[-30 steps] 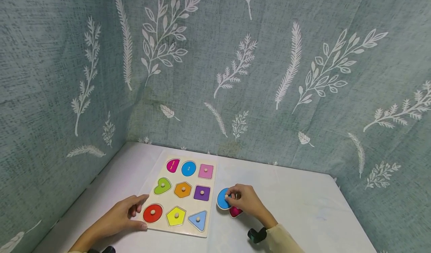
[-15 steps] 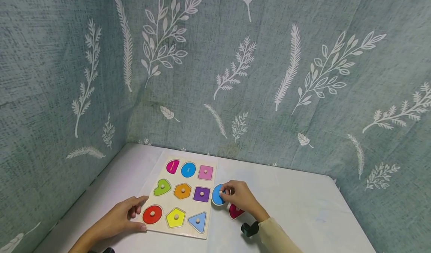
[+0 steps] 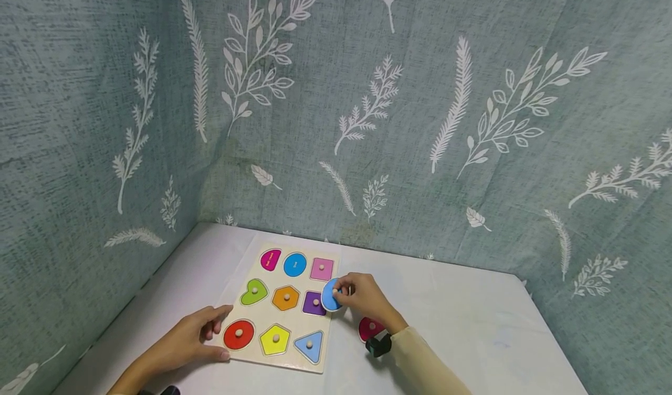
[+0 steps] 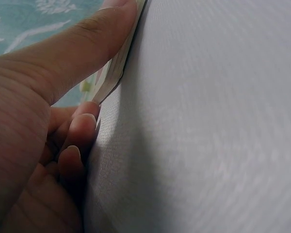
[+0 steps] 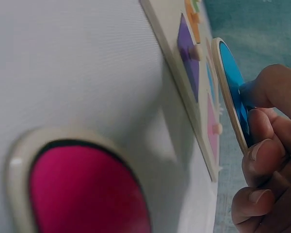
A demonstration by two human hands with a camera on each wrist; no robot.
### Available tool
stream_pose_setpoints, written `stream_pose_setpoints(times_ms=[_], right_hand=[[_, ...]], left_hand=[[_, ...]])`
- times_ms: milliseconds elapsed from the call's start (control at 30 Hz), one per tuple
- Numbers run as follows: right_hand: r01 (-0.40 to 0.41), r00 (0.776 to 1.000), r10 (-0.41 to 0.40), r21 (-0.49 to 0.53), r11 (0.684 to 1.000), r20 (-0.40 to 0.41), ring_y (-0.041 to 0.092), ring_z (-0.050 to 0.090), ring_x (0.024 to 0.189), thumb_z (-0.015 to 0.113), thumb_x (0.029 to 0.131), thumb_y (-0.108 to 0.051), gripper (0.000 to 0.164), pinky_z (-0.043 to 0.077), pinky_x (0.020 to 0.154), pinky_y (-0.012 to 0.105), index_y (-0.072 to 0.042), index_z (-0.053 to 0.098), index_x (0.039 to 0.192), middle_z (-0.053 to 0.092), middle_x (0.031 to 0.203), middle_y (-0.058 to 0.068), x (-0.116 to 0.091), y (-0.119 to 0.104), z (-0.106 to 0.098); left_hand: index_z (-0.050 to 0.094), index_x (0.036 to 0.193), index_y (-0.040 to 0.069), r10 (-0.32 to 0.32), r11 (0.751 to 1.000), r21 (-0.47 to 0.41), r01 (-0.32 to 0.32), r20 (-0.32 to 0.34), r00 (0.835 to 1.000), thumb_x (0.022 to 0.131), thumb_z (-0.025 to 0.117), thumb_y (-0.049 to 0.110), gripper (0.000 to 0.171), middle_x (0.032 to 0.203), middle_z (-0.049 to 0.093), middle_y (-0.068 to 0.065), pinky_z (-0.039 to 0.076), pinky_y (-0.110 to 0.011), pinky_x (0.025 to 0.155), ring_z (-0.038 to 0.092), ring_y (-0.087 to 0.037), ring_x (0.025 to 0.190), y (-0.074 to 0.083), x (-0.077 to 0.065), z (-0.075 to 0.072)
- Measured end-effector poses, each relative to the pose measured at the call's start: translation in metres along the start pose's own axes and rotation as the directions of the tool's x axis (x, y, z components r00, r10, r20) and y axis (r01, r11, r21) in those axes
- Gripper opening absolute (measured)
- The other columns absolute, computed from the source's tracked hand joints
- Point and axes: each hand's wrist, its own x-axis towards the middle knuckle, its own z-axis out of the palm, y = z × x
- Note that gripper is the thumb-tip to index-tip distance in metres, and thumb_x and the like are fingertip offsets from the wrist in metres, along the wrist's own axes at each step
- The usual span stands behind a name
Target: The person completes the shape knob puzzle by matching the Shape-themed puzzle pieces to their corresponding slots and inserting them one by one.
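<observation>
My right hand [image 3: 364,296] pinches the small knob of a blue round puzzle piece [image 3: 328,297]. The piece is lifted and tilted over the right edge of the wooden puzzle board [image 3: 265,317], partly covering the purple square [image 3: 312,305]. In the right wrist view the blue disc [image 5: 231,73] stands apart from the board. At the board's near left corner, my left hand [image 3: 184,338] holds the edges between thumb and fingers. A blue round recess [image 3: 295,264] and a magenta half-round recess [image 3: 270,259] show in the far row, without knobs.
A magenta knobbed piece [image 3: 368,328] lies on the white tabletop [image 3: 472,325], right of the board under my right wrist. Other knobbed shapes sit in the board, including a red circle [image 3: 238,334] and a pink square [image 3: 322,268]. Patterned cloth [image 3: 409,121] hangs behind.
My right hand has carried the blue round piece left and away from me, off the magenta piece and over the board's right edge. The left hand has stayed at the corner.
</observation>
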Motion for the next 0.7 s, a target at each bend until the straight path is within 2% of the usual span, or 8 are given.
stream_pose_setpoints(times_ms=[467,700], right_hand=[[0.014,1.0,-0.014,-0.004,1.0,0.004,0.006,0.049,0.066,0.077,0.091,-0.016,0.003,0.043,0.059,0.022,-0.014,0.074,0.09,0.057,0.073,-0.009,0.023,-0.006,0.008],[0.022,1.0,-0.022,-0.051,0.998,0.006,0.006,0.048,0.066,0.077,0.091,-0.015,0.003,0.043,0.06,0.021,-0.015,0.074,0.09,0.055,0.072,-0.009,0.038,-0.006,0.014]], left_hand=[[0.054,0.141,-0.008,0.013,1.0,0.006,-0.013,-0.003,1.0,0.063,0.099,0.034,0.1,0.088,0.049,-0.002,0.046,-0.025,0.066,0.048,-0.014,0.079,0.0,0.0,0.0],[0.056,0.14,-0.005,0.035,0.999,0.02,-0.035,-0.007,0.999,0.063,0.099,0.037,0.098,0.09,0.05,-0.001,0.043,-0.025,0.065,0.048,-0.011,0.08,-0.003,-0.001,0.001]])
